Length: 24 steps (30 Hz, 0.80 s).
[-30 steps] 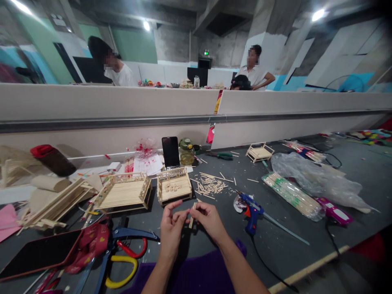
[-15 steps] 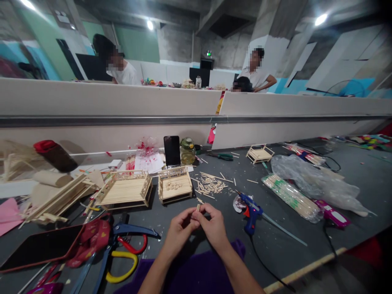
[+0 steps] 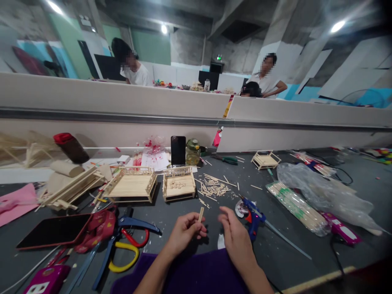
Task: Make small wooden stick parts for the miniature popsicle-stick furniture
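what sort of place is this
Probably a craft workshop or craft classroom: there is a blue glue gun, a heap of short cut sticks, and a small furniture-like model built from sticks.

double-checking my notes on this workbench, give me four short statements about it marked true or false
1. The left hand holds short pale wooden sticks. True.
2. The right hand grips those sticks too. False: it is apart from them.
3. The upright black phone stands left of the transparent bottle with the green lid. True.
4. The bottle touches the right hand. False: it stands beyond both hands, left of the blue plastic glue gun.
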Each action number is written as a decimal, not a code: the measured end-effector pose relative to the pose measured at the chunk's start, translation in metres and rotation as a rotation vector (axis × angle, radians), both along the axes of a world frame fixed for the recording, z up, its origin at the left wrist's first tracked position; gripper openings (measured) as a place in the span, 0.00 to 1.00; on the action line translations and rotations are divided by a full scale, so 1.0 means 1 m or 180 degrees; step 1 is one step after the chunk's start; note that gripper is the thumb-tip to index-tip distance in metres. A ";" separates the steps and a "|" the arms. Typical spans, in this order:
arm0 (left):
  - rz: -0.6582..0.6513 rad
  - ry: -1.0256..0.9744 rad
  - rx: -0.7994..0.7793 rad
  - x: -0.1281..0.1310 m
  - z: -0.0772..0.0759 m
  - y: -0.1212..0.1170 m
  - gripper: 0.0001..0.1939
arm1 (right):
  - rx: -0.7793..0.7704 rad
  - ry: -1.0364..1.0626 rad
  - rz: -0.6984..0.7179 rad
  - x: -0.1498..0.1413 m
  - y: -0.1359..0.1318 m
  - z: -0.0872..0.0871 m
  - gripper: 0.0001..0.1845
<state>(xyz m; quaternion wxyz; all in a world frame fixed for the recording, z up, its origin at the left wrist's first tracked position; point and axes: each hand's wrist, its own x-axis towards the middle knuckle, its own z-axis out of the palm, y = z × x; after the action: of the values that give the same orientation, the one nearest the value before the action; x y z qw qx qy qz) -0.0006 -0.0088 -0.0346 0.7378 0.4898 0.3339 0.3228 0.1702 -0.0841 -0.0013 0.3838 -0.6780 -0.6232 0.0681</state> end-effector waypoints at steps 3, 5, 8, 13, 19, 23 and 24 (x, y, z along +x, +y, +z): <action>-0.0064 -0.0137 0.0062 0.003 -0.004 -0.002 0.20 | 0.0012 -0.0129 0.0340 -0.005 0.000 -0.001 0.17; -0.0068 -0.0247 0.0126 0.003 -0.005 -0.002 0.20 | -0.0168 -0.0122 0.0489 -0.007 0.001 0.001 0.16; 0.0138 -0.0275 0.0077 0.002 -0.005 0.000 0.19 | -0.0268 -0.0105 0.0337 -0.008 0.003 0.004 0.14; 0.0415 -0.0336 -0.0269 -0.004 0.000 0.005 0.18 | -0.0553 -0.0095 0.0093 -0.009 0.010 -0.003 0.14; 0.0246 -0.0396 -0.0470 -0.003 0.002 0.003 0.18 | -0.0290 0.0128 0.0292 -0.022 0.019 -0.003 0.13; 0.0451 -0.0428 -0.0453 -0.003 0.001 0.005 0.17 | -0.1137 -0.0381 0.0418 -0.022 0.016 0.001 0.11; 0.0579 -0.0420 -0.0460 -0.004 0.001 0.007 0.17 | -0.1369 -0.0589 0.0401 -0.020 0.014 0.001 0.09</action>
<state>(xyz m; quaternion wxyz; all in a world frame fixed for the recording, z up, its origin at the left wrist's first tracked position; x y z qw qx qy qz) -0.0045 -0.0022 -0.0334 0.7592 0.3807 0.3501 0.3950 0.1506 -0.0705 -0.0006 0.1669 -0.7072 -0.6680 0.1606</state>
